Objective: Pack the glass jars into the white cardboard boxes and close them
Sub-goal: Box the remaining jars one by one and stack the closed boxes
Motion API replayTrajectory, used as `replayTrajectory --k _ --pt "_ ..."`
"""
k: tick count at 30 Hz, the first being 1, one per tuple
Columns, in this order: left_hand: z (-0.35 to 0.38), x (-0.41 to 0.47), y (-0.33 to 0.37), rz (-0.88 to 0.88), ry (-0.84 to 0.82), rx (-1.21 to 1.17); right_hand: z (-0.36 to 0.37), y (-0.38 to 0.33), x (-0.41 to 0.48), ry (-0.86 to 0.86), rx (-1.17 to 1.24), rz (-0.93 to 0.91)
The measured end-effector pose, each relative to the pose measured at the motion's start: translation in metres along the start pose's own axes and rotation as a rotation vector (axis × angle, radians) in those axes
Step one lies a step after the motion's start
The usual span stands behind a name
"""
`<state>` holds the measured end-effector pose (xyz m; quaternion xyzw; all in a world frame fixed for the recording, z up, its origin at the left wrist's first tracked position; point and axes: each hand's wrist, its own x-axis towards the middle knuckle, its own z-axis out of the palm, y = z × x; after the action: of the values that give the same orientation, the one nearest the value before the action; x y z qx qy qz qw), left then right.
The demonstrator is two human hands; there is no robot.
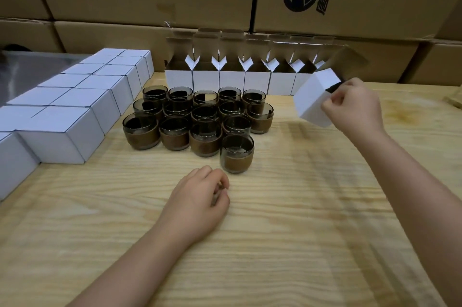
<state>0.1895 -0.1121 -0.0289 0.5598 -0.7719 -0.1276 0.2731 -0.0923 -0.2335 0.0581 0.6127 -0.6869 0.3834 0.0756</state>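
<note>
Closed white boxes (75, 96) fill the bench's (287, 219) left edge. Many glass jars (195, 116) wait mid-bench, before open boxes (232, 74) at the far edge. The right hand (355, 106) holds one tilted open box (313, 96); the left hand (197, 204) rests loosely curled, empty.

left hand (200, 203) loosely curled, palm down; right hand (355, 106) raised, fingers (335, 100) pinched.

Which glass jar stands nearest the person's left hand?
The lone front jar, standing by itself ahead of the cluster, just beyond the left hand on the wooden table.
</note>
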Motion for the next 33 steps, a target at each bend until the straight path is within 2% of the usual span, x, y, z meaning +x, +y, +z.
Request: replayTrajectory --k 7,12,15,19,24,29,33 --pt "-0.005 0.000 0.000 -0.079 -0.058 -0.189 -0.062 -0.046 -0.104 -0.037 0.001 -0.201" --pt "-0.009 -0.002 0.001 -0.009 -0.136 -0.347 -0.070 -0.089 -0.160 -0.146 -0.117 -0.407" --pt "-0.011 -0.003 0.002 0.041 -0.175 -0.363 -0.058 -0.101 -0.178 -0.167 -0.091 -0.508" --pt "-0.010 -0.002 0.003 0.028 -0.177 -0.371 -0.040 -0.099 -0.191 -0.109 0.006 -0.527" --pt "-0.008 -0.001 0.001 0.034 -0.164 -0.388 -0.035 -0.087 -0.194 0.063 0.223 -0.605" --pt "-0.009 -0.002 -0.002 0.062 -0.172 -0.402 -0.032 -0.072 -0.180 0.109 0.261 -0.477" --pt "-0.011 -0.003 -0.004 0.046 -0.184 -0.423 -0.035 -0.059 -0.170 0.223 0.215 -0.452"
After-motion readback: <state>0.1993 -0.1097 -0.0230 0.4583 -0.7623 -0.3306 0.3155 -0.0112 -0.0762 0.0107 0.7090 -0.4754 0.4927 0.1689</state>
